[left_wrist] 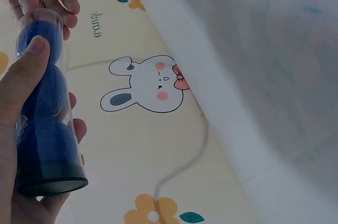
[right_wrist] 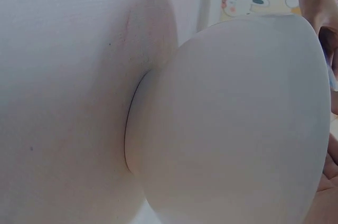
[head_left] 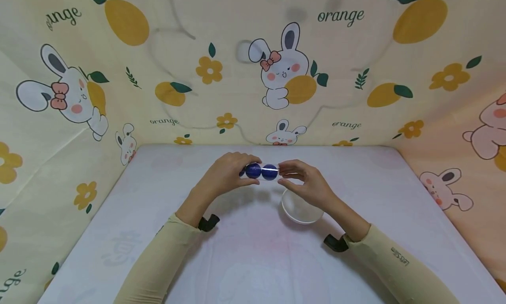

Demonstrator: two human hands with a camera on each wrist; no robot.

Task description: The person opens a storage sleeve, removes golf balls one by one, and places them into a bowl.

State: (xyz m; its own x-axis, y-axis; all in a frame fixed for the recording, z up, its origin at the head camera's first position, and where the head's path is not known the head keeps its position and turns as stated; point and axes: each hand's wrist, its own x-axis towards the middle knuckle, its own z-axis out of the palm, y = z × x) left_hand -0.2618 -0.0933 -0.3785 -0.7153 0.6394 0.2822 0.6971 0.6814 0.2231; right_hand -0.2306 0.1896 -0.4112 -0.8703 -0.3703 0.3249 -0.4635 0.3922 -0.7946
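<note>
My left hand (head_left: 233, 172) grips a clear tube (left_wrist: 39, 102) with blue balls (head_left: 270, 172) in a row inside. In the left wrist view, its thumb lies across the tube's side, fingers wrap behind, and a dark cap (left_wrist: 53, 179) closes the near end. The right hand (head_left: 306, 181) is at the tube's other end, fingers and thumb spread around it with no ball seen between them; whether they touch the rim is unclear. Below the right hand stands a white bowl (right_wrist: 232, 118), partly hidden by that hand in the head view.
The table (head_left: 245, 260) has a pale, faintly patterned cover. A printed backdrop (head_left: 233, 27) with rabbits and oranges rises behind it and along both sides. Black wrist mounts (head_left: 336, 243) stick out from the sleeves over the table.
</note>
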